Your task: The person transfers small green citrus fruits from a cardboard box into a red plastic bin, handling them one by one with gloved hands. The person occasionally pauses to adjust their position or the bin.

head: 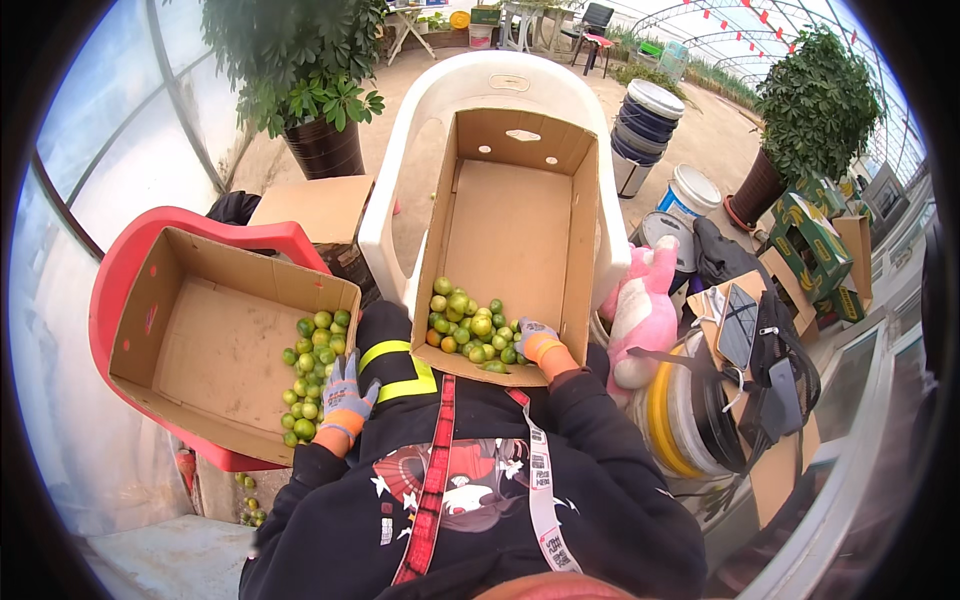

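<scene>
In front of me a cardboard box [511, 217] lies across my lap and a white plastic chair [427, 82]. Small green tomatoes [480, 325], a few turning orange, are heaped at its near end. My right hand [541, 341], in a grey and orange glove, reaches into that heap; its fingertips are partly hidden. A second cardboard box [217, 352] rests on a red plastic chair [112, 315] to my left. More green tomatoes [306, 364] line its right wall. My left hand [346, 397], gloved alike, lies over that wall with fingers apart.
On my right are a pink plush toy [643, 315], stacked buckets [646, 127] and a phone [738, 326] on cardboard. Loose tomatoes [251, 501] lie on the floor at lower left. Potted plants [326, 146] and banana boxes [810, 240] stand farther off.
</scene>
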A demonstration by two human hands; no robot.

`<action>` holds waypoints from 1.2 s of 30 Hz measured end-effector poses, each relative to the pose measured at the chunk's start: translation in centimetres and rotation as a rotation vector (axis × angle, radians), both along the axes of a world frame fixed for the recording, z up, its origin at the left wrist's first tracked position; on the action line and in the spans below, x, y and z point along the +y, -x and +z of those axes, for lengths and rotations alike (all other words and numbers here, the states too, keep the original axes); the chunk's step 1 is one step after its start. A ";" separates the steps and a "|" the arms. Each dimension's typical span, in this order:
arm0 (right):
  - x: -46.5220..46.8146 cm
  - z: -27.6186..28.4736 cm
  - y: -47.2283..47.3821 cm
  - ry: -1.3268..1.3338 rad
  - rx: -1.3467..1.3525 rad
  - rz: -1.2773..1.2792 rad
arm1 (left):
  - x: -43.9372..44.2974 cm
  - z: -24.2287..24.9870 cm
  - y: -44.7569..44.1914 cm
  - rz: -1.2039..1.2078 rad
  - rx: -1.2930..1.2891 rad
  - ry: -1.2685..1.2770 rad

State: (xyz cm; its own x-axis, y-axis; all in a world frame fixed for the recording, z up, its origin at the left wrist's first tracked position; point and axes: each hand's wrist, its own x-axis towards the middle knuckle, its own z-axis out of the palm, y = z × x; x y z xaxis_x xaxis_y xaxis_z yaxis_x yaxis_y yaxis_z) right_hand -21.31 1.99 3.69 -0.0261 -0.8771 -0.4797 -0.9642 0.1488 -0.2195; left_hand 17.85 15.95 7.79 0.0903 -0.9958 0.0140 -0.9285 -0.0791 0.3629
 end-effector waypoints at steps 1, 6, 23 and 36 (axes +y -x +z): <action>0.1 0.4 -0.2 -0.008 -0.052 -0.021 | 0.0 0.0 0.0 0.008 -0.004 -0.011; 0.4 0.2 -0.2 0.084 0.069 0.070 | -0.1 -0.5 0.0 0.008 -0.017 -0.021; -0.1 5.1 -4.9 0.326 -0.846 -0.036 | -2.1 6.1 3.2 -0.287 0.270 0.372; 1.3 6.3 -5.8 0.253 -0.467 0.217 | -1.3 4.2 -1.0 0.038 0.318 0.329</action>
